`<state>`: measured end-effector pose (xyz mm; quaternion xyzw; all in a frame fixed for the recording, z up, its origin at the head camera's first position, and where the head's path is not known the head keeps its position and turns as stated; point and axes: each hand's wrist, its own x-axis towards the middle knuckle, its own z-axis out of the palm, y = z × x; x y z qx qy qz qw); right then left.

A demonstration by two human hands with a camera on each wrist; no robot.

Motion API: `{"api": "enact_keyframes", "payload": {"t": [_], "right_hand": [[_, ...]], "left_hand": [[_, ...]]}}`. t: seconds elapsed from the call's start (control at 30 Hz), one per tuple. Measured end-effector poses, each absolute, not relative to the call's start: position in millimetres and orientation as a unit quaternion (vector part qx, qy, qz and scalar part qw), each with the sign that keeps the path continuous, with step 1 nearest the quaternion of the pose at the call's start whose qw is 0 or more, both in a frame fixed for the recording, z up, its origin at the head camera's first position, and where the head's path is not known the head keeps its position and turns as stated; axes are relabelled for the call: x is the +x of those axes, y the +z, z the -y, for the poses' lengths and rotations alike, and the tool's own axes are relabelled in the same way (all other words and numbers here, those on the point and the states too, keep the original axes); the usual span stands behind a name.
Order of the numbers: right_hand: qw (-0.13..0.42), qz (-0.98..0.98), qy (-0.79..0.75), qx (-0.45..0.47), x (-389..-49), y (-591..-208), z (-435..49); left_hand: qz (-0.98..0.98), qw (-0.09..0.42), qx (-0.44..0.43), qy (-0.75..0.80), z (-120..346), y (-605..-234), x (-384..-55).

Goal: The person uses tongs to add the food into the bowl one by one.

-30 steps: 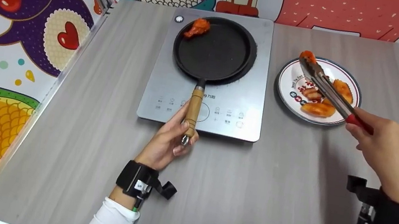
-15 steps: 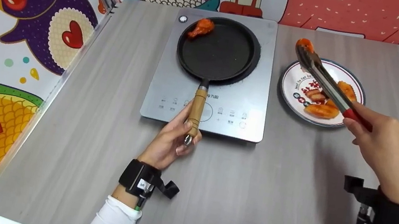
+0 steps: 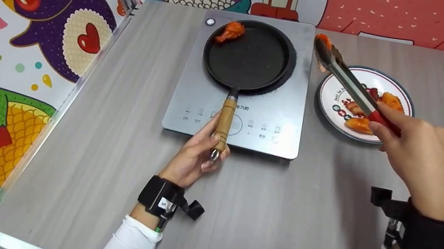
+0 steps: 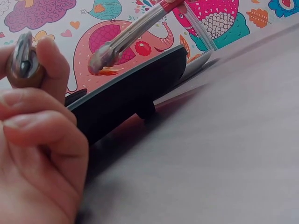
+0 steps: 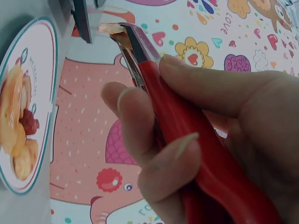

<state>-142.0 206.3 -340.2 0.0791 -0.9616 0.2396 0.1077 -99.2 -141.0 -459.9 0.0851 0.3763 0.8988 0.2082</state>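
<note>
My left hand (image 3: 192,157) grips the wooden handle (image 3: 226,118) of a black frying pan (image 3: 254,63). The pan sits on a silver induction cooktop (image 3: 183,100), with a reddish chicken drumstick (image 3: 231,31) at its far-left side. My right hand (image 3: 422,152) holds metal food tongs (image 3: 354,88) by their red handles (image 5: 187,126). Between the tong tips is an orange and pale piece of food (image 5: 111,28), its kind unclear. The tips are raised beside the cooktop's right edge, and the tongs' shaft crosses above a white plate (image 3: 383,78).
On the plate lie several golden pieces (image 5: 10,112) and a small dark-red piece (image 5: 29,122). A wall with cartoon animals (image 3: 399,14) closes off the back, and a similar panel (image 3: 24,22) stands at the left. Grey tabletop (image 3: 260,219) stretches in front of the cooktop.
My right hand has carried the tongs and the food piece away from over the plate, leftward and back toward the cooktop. My left hand keeps its hold on the pan handle.
</note>
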Motion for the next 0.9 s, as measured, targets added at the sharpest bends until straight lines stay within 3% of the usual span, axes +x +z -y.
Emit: {"api": "enact_keyframes", "payload": {"t": [0.47, 0.9], "right_hand": [[0.133, 0.945, 0.267, 0.134, -153, -342, -161], [0.082, 0.938, 0.289, 0.17, -164, -343, -111]], "left_hand": [[-0.393, 0.211, 0.084, 0.891, 136, -461, -102], [-0.38, 0.205, 0.087, 0.898, 141, -460, -99]]}}
